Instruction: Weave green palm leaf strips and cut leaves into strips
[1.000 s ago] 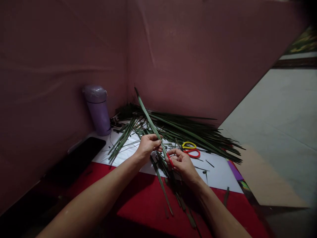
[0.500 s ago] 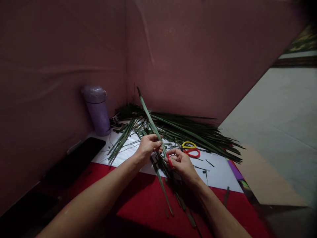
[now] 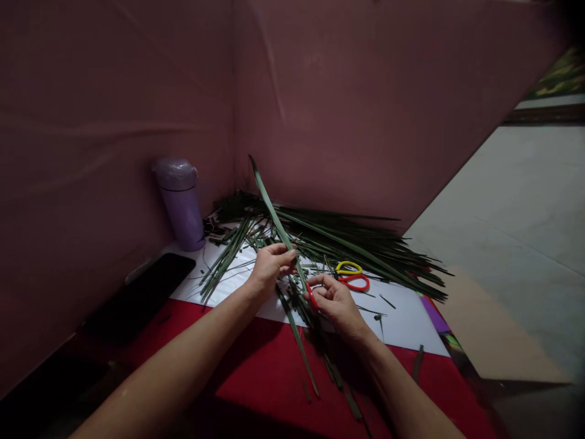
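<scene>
My left hand [image 3: 274, 266] pinches a long green leaf [image 3: 270, 207] between thumb and fingers. The leaf slants up and to the left, its dark tip against the pink wall. Its lower end runs down to my right hand [image 3: 336, 302], which is closed around red-handled scissors [image 3: 312, 297]. Only the red loop shows clearly; the blades are hard to make out. Under both hands lie cut leaf strips [image 3: 297, 350], hanging over the front of the white sheet. A second pair of scissors [image 3: 351, 276], with one yellow and one red loop, rests just right of my right hand.
A large pile of long leaves [image 3: 365, 244] covers the back of the white sheet [image 3: 406, 317], with a smaller bundle [image 3: 226, 259] at left. A purple tumbler [image 3: 181, 210] and a black phone-like slab [image 3: 146, 292] stand by the left wall. Red cloth [image 3: 256, 366] lies in front.
My left hand has shifted slightly left along with the leaf, whose tip is a little higher and farther left. My right hand has hardly moved.
</scene>
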Demonstrator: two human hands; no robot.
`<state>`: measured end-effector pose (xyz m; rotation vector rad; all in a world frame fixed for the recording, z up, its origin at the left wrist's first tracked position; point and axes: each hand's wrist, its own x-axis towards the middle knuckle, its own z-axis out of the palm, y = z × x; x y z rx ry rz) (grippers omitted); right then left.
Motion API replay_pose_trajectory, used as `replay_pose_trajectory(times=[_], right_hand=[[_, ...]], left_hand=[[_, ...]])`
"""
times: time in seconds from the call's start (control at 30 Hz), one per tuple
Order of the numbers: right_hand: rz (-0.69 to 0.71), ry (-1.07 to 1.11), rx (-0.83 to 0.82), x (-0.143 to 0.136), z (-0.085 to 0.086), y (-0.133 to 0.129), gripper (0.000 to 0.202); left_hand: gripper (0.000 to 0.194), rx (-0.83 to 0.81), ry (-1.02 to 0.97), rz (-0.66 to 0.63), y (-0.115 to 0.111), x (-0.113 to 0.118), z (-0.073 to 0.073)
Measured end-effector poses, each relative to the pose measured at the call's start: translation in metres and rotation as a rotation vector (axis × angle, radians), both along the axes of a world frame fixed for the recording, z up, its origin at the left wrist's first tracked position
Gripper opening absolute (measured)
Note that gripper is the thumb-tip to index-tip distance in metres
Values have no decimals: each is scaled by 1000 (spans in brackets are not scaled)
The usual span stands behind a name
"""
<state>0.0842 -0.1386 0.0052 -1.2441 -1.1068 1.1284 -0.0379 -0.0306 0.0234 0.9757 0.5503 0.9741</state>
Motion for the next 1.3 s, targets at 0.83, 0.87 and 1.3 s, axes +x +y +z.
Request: replay_pose_trajectory(times=[0.83,0.87,1.3], right_hand=[[-21,-99,4,-1,-3,0,30],[-18,-93,5,-2,-3,0,29],[2,-84,7,1,-2,-2,25]], left_hand=[[16,-3,102,102,2,3,-4],[16,1,98,99,2,3,-5],[17,13,105,62,1,2,-3]])
